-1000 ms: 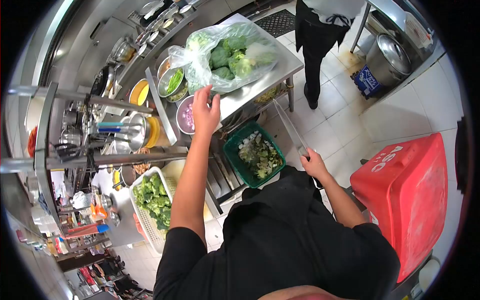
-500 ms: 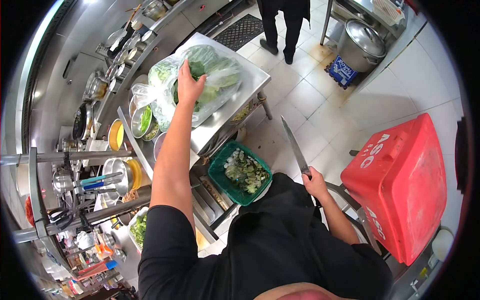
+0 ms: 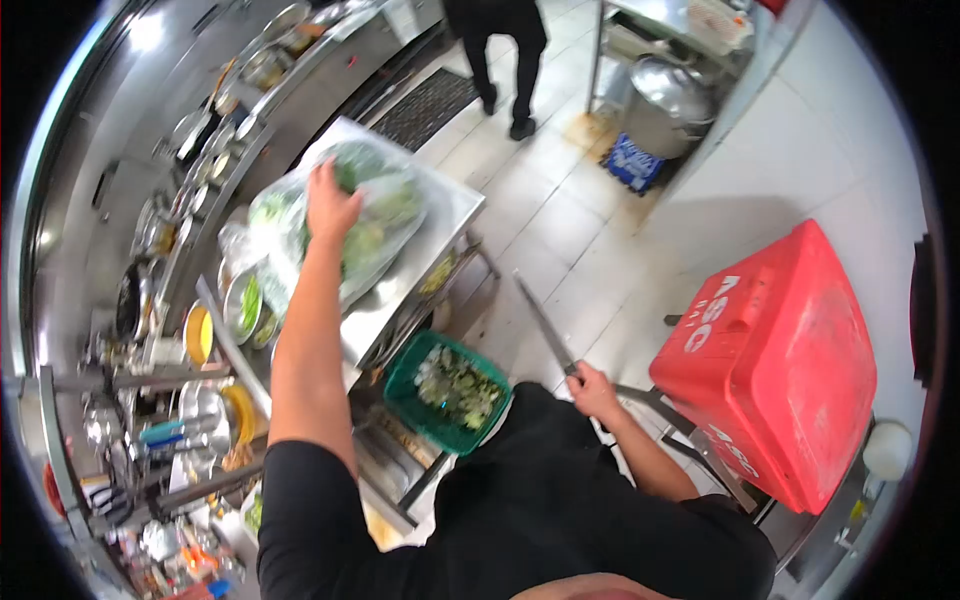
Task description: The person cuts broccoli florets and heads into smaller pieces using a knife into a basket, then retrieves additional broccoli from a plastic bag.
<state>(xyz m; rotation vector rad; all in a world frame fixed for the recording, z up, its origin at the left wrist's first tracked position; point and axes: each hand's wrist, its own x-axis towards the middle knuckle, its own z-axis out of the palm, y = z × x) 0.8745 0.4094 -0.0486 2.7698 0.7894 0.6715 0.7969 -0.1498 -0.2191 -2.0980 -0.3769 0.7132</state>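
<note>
A clear plastic bag [image 3: 385,235] filled with leafy greens lies on the steel table [image 3: 445,205]. Over the bag's upper side reaches my left hand [image 3: 332,203], fingers stretched out and thumb apart, touching the plastic or the leaves; the fingertips' exact contact is blurred. My right hand [image 3: 592,390] is closed round the handle of a kitchen knife [image 3: 545,325]. Its long blade points away from me, out over the floor. Below the table edge, near my lap, stands a green basin [image 3: 400,395] with cut vegetable pieces [image 3: 460,390] in it.
A red lidded bin [image 3: 765,370] stands close on my right. At the back right a large lidded pot [image 3: 668,100] rests on a blue crate [image 3: 634,162]. Another person in dark clothes [image 3: 505,50] stands beyond the table. Bowls, including a yellow one [image 3: 198,333], crowd the left side.
The whole view has shifted, with most things now lower and further left. My left hand stays at the bag and my right hand keeps the knife. The other person's legs are spread wider.
</note>
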